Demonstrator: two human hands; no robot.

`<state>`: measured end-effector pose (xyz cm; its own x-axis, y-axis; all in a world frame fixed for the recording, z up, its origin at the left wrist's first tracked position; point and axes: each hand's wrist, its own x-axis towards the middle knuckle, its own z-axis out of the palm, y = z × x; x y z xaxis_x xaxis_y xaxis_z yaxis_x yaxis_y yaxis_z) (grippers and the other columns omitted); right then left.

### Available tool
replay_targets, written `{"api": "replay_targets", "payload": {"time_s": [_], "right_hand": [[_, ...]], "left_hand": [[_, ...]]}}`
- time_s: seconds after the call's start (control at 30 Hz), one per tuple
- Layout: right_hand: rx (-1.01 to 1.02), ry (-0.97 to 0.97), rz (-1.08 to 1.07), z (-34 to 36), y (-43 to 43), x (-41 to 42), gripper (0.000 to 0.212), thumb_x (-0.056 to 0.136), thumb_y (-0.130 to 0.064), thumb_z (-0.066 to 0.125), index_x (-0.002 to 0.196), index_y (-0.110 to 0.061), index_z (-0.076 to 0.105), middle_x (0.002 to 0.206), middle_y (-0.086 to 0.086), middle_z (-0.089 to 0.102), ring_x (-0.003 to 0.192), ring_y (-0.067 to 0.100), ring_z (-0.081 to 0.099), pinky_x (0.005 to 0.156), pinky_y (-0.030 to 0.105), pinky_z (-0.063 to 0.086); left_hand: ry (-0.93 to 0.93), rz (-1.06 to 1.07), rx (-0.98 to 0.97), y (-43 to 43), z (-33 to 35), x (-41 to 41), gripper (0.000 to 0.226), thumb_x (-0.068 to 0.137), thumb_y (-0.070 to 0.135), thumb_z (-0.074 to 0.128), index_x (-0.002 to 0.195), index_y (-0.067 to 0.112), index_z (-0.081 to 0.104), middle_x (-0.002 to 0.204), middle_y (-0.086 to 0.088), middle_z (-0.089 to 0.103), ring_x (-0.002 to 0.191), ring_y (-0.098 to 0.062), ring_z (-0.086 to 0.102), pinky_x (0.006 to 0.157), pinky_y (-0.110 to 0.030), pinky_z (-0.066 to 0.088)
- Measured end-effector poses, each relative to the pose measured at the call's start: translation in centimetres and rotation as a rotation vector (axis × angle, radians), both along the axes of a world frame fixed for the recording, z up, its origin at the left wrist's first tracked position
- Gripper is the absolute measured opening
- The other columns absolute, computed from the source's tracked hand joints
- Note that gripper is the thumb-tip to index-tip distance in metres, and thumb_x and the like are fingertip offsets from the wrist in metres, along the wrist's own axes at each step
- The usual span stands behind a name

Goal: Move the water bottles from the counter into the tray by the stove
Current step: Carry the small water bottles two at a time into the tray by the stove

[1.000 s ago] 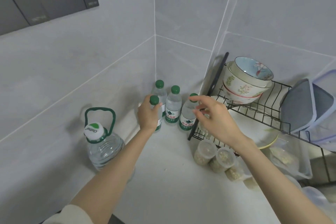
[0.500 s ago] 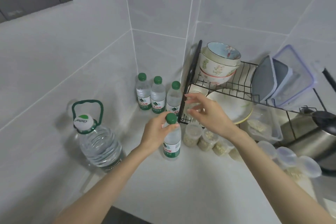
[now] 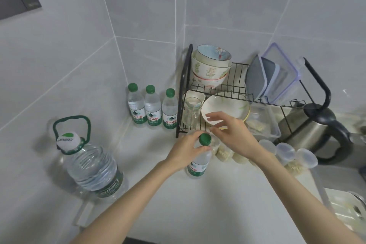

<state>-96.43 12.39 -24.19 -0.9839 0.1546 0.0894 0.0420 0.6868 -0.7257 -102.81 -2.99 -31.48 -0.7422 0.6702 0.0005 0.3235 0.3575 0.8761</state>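
One small water bottle (image 3: 196, 167) is gripped just below its green cap (image 3: 205, 139) by the left hand (image 3: 185, 154), whose fingers are curled round the neck. It is held upright at mid-surface, and it cannot be told whether its base rests on the surface (image 3: 198, 216) or is lifted just off it. The right hand (image 3: 232, 134) is held just beside the cap, its fingers loosely spread and empty. Three matching bottles (image 3: 152, 111) stand in a row in the far corner, touching or nearly so, just left of the dish rack (image 3: 240, 96). No bottle is seen in a tray, so the task is judged to be at its start, with four bottles left to place. A pale rectangular container (image 3: 336, 193), cut off at the near right edge, may be the tray, but this cannot be confirmed. Room to the right is narrowed by grain jars (image 3: 223, 151) just beside the held bottle and by the kettle (image 3: 316, 130) beyond them. The near surface is open. A large handled water jug (image 3: 93, 168) stands well apart on the left.
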Motion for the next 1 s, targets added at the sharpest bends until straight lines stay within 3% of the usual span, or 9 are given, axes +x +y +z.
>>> {"api": "replay_targets", "payload": {"time_s": [0.1, 0.17, 0.27, 0.37, 0.5, 0.63, 0.73, 0.87, 1.0], "right_hand": [[0.035, 0.002, 0.035, -0.9, -1.0, 0.2, 0.029, 0.091, -0.015, 0.059, 0.119, -0.022, 0.062, 0.113, -0.010, 0.065, 0.099, 0.012, 0.062, 0.090, 0.032, 0.051], [0.052, 0.002, 0.058, -1.7, -2.1, 0.0, 0.026, 0.093, -0.019, 0.057, 0.119, -0.022, 0.062, 0.111, -0.014, 0.063, 0.100, 0.010, 0.060, 0.091, 0.030, 0.049], [0.096, 0.012, 0.065, -2.9, -3.7, -0.4, 0.024, 0.096, -0.027, 0.054, 0.118, -0.024, 0.062, 0.111, -0.013, 0.065, 0.102, 0.007, 0.058, 0.089, 0.025, 0.045], [0.093, -0.014, 0.051, -4.5, -4.4, -1.0, 0.025, 0.094, -0.034, 0.054, 0.117, -0.027, 0.061, 0.113, -0.011, 0.066, 0.102, 0.008, 0.060, 0.086, 0.025, 0.044], [0.080, -0.024, 0.037, -6.1, -4.3, -1.4, 0.024, 0.089, -0.023, 0.063, 0.113, -0.026, 0.062, 0.105, -0.009, 0.067, 0.079, 0.000, 0.060, 0.072, 0.012, 0.038], [0.028, 0.033, -0.044, -6.3, -3.8, -2.3, 0.017, 0.088, -0.018, 0.064, 0.104, -0.023, 0.065, 0.084, -0.012, 0.068, 0.053, 0.007, 0.046, 0.061, 0.017, 0.041], [0.010, 0.045, -0.074, -6.3, -3.5, -3.1, 0.012, 0.088, -0.019, 0.064, 0.099, -0.023, 0.064, 0.078, -0.013, 0.065, 0.058, 0.016, 0.050, 0.065, 0.026, 0.043], [0.030, 0.043, -0.069, -6.5, -3.0, -3.6, 0.006, 0.090, -0.023, 0.062, 0.096, -0.023, 0.061, 0.076, -0.010, 0.064, 0.071, 0.017, 0.055, 0.070, 0.037, 0.050], [0.165, 0.025, -0.015, -6.5, -2.5, -3.6, 0.009, 0.092, -0.030, 0.057, 0.096, -0.022, 0.057, 0.078, -0.008, 0.060, 0.086, 0.015, 0.047, 0.069, 0.040, 0.048]], "left_hand": [[-0.049, -0.078, -0.052, -1.2, 0.7, -0.7, 0.044, 0.082, 0.029, 0.072, 0.123, 0.020, 0.058, 0.113, 0.010, 0.065, 0.103, 0.003, 0.057, 0.093, -0.019, 0.042], [-0.078, -0.101, -0.087, -2.6, 1.1, -1.2, 0.043, 0.084, 0.025, 0.071, 0.124, 0.020, 0.058, 0.116, 0.019, 0.061, 0.105, 0.012, 0.054, 0.092, -0.008, 0.039], [-0.068, -0.067, -0.163, -4.7, 1.0, -2.7, 0.050, 0.084, 0.035, 0.069, 0.129, 0.019, 0.056, 0.131, 0.006, 0.058, 0.119, -0.007, 0.054, 0.104, -0.027, 0.043], [-0.042, 0.031, -0.224, -6.1, 1.8, -4.6, 0.047, 0.086, 0.027, 0.068, 0.130, 0.014, 0.055, 0.133, -0.002, 0.058, 0.112, -0.009, 0.058, 0.100, -0.024, 0.043], [0.033, 0.222, -0.189, -6.3, 4.3, -7.4, 0.043, 0.092, 0.018, 0.060, 0.133, 0.013, 0.051, 0.131, -0.003, 0.058, 0.110, -0.016, 0.059, 0.094, -0.026, 0.044], [0.211, 0.276, -0.186, -5.0, 5.5, -10.9, 0.048, 0.094, 0.018, 0.055, 0.140, 0.011, 0.042, 0.140, -0.008, 0.050, 0.122, -0.025, 0.053, 0.102, -0.041, 0.043], [0.312, 0.265, -0.318, -3.8, 5.3, -13.4, 0.054, 0.095, 0.021, 0.053, 0.145, 0.012, 0.035, 0.148, -0.010, 0.040, 0.133, -0.026, 0.042, 0.108, -0.038, 0.035], [0.300, 0.190, -0.477, -2.4, 4.5, -15.4, 0.061, 0.096, 0.022, 0.052, 0.149, 0.012, 0.026, 0.153, -0.013, 0.031, 0.137, -0.029, 0.037, 0.110, -0.044, 0.034], [0.351, 0.207, -0.489, -1.4, 3.5, -16.8, 0.049, 0.092, 0.029, 0.057, 0.136, 0.012, 0.044, 0.133, -0.012, 0.053, 0.120, -0.030, 0.053, 0.094, -0.046, 0.048]]}}
